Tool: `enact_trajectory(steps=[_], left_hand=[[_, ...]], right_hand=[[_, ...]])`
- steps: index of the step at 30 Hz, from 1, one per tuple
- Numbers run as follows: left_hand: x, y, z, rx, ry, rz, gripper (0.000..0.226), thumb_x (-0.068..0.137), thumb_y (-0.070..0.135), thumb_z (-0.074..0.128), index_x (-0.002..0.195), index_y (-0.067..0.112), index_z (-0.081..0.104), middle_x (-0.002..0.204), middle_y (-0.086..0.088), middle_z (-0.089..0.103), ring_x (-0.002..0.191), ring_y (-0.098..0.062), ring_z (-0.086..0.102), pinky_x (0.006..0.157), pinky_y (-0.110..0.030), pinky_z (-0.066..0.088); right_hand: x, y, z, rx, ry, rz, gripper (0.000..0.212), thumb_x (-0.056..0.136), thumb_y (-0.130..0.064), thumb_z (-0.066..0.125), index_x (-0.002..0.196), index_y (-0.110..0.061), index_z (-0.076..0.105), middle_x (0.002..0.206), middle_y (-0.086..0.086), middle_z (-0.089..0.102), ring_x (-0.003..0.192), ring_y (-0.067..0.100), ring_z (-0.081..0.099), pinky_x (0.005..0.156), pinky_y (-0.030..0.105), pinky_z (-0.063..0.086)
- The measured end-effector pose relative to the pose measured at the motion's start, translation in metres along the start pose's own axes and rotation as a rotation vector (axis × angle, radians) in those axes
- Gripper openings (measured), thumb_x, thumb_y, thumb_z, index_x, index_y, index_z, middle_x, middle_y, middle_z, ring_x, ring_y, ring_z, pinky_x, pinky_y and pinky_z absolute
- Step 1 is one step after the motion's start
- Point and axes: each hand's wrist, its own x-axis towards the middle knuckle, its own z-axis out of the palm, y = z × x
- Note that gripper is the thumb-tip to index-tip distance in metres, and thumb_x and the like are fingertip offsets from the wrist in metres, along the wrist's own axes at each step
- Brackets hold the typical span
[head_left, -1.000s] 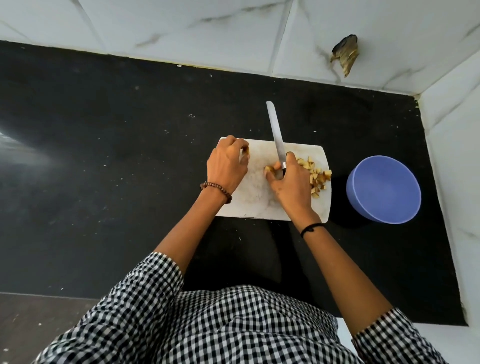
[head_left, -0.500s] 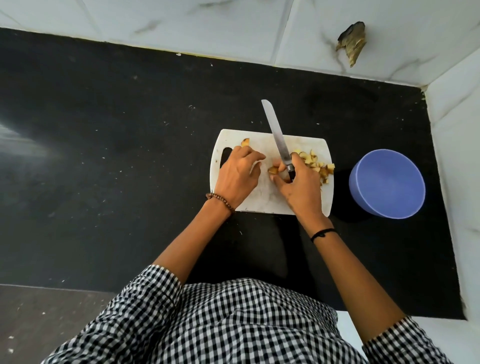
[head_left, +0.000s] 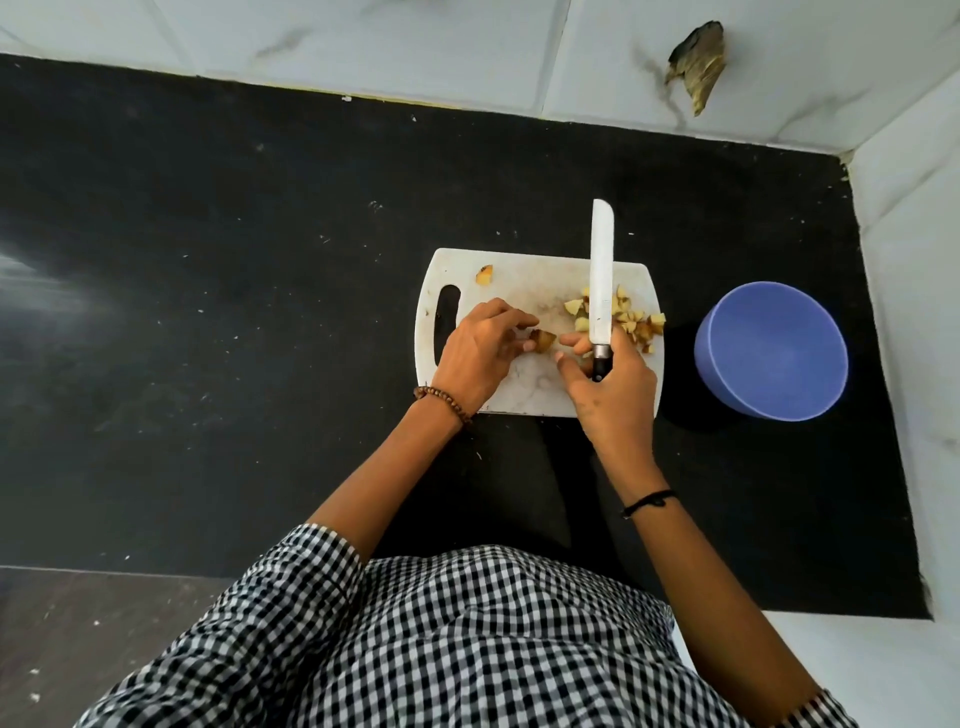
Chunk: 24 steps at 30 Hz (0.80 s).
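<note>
A white cutting board (head_left: 524, 280) lies on the black counter (head_left: 208, 312). My left hand (head_left: 475, 351) pinches a brown-skinned chunk (head_left: 543, 340) at the board's middle. My right hand (head_left: 610, 387) grips the dark handle of a knife (head_left: 601, 280), whose blade points away from me over a pile of cut yellow pieces (head_left: 634, 319) on the board's right side. A single piece (head_left: 484, 274) sits alone near the board's far left corner.
A blue bowl (head_left: 771, 351) stands on the counter just right of the board. White tiled walls (head_left: 467, 47) close the back and right sides. A dry brown leaf-like scrap (head_left: 698, 62) sticks to the back wall.
My left hand moved from the board's far left toward its middle and left one piece behind at the corner. The knife blade swung from leaning left to pointing straight away.
</note>
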Motion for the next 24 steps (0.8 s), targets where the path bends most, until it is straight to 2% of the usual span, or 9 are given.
enact_trajectory(steps=[2, 6, 8, 14, 18, 20, 24], left_hand=[[0.0, -0.001, -0.001, -0.004, -0.013, -0.002, 0.023, 0.085, 0.016, 0.071, 0.108, 0.014, 0.07, 0.098, -0.002, 0.061, 0.086, -0.015, 0.06, 0.072, -0.035, 0.055], [0.001, 0.004, -0.001, 0.017, -0.003, -0.01, 0.027, 0.082, 0.022, 0.074, 0.108, 0.015, 0.071, 0.097, -0.002, 0.062, 0.085, -0.016, 0.058, 0.07, -0.035, 0.054], [0.001, 0.007, -0.001, 0.013, 0.013, -0.018, 0.029, 0.082, 0.023, 0.074, 0.109, 0.014, 0.069, 0.096, -0.002, 0.063, 0.085, -0.016, 0.059, 0.071, -0.035, 0.053], [0.002, 0.009, 0.0, 0.005, 0.022, -0.017, 0.026, 0.084, 0.017, 0.071, 0.11, 0.018, 0.068, 0.096, 0.002, 0.069, 0.089, -0.014, 0.061, 0.073, -0.035, 0.054], [0.002, 0.008, 0.001, -0.011, 0.017, -0.009, 0.03, 0.085, 0.013, 0.07, 0.115, 0.014, 0.067, 0.098, -0.001, 0.069, 0.091, -0.017, 0.061, 0.076, -0.035, 0.054], [0.001, 0.006, 0.002, -0.025, 0.02, -0.01, 0.031, 0.084, 0.012, 0.071, 0.115, 0.012, 0.067, 0.097, -0.003, 0.068, 0.09, -0.018, 0.061, 0.077, -0.035, 0.053], [-0.003, 0.006, 0.002, -0.022, 0.035, -0.019, 0.037, 0.076, 0.014, 0.078, 0.112, 0.011, 0.068, 0.097, -0.003, 0.064, 0.09, -0.017, 0.059, 0.079, -0.03, 0.053]], right_hand=[[-0.002, 0.0, -0.001, -0.02, 0.001, -0.01, 0.012, 0.091, -0.022, 0.071, 0.097, -0.015, 0.063, 0.089, -0.005, 0.069, 0.081, 0.008, 0.063, 0.075, 0.004, 0.044], [-0.006, 0.004, 0.001, -0.066, -0.004, 0.006, 0.016, 0.093, -0.027, 0.07, 0.1, -0.014, 0.063, 0.084, 0.0, 0.067, 0.074, 0.012, 0.062, 0.069, 0.013, 0.048], [-0.008, 0.005, 0.002, -0.075, -0.002, 0.01, 0.017, 0.093, -0.027, 0.069, 0.1, -0.013, 0.062, 0.083, 0.002, 0.067, 0.072, 0.013, 0.062, 0.066, 0.011, 0.046], [-0.004, 0.004, 0.004, -0.058, -0.008, -0.013, 0.017, 0.094, -0.024, 0.068, 0.104, -0.013, 0.06, 0.104, -0.008, 0.069, 0.083, 0.006, 0.063, 0.072, 0.004, 0.044], [0.006, 0.003, 0.007, -0.083, -0.021, -0.026, 0.018, 0.094, -0.03, 0.069, 0.099, -0.015, 0.059, 0.099, -0.007, 0.069, 0.083, 0.004, 0.062, 0.075, 0.006, 0.043], [0.011, 0.001, 0.009, -0.09, -0.024, -0.025, 0.022, 0.093, -0.032, 0.069, 0.099, -0.013, 0.06, 0.093, -0.006, 0.068, 0.083, 0.006, 0.061, 0.079, 0.014, 0.046], [0.018, 0.001, 0.015, -0.125, -0.04, 0.027, 0.031, 0.091, -0.038, 0.07, 0.107, -0.014, 0.059, 0.094, -0.003, 0.067, 0.093, 0.022, 0.063, 0.087, 0.038, 0.053]])
